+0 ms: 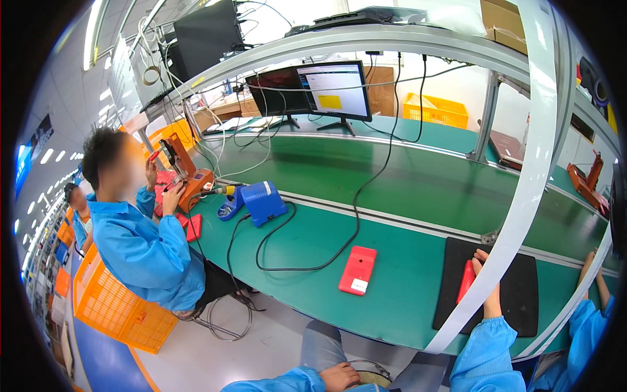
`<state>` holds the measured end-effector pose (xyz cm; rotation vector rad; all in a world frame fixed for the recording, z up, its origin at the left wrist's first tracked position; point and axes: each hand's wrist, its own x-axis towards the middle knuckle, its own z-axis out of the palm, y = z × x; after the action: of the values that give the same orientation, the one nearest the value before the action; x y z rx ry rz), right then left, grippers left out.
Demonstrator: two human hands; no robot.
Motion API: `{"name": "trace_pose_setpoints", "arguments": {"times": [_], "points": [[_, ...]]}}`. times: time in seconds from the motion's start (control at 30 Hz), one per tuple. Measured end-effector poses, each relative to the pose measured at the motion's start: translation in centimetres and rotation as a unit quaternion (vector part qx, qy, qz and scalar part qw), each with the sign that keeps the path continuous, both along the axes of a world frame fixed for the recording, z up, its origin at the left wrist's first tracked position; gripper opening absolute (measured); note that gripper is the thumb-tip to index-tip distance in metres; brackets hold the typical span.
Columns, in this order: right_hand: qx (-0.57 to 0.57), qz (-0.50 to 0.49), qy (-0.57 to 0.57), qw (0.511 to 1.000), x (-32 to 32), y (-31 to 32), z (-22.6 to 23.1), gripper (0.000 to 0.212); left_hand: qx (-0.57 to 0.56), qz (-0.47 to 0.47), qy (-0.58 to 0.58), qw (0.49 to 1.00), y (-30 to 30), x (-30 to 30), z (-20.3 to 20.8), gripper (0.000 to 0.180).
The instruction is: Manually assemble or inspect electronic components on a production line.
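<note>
No print is legible: the white label (359, 285) on the red case (361, 262) and the lines on the bright monitor (339, 81) are too small to read.

The left hand (339, 377) is resting low by the lap; the right hand (494, 302) is lying farther forward, partly hidden.

The counter (398, 304) is evenly and brightly lit; white ceiling lamps (91, 39) are seen glowing, and the shelf rail (392, 36) is bent by fisheye distortion.
</note>
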<state>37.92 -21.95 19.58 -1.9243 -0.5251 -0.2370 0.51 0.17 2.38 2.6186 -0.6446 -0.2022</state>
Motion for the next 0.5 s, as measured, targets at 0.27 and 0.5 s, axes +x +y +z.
{"name": "trace_pose_setpoints", "arguments": {"times": [0.27, 0.5], "points": [[0.014, 0.000, -0.008, 1.000, -0.64, 0.00, 0.53, 0.031, -0.001, 0.009, -0.006, 1.000, -0.34, -0.19, 0.37, 0.033], [0.052, 0.009, 0.041, 0.998, -0.25, 0.05, -0.16, 0.031, -0.003, 0.009, -0.004, 1.000, -0.24, -0.27, 0.29, 0.032]]}}
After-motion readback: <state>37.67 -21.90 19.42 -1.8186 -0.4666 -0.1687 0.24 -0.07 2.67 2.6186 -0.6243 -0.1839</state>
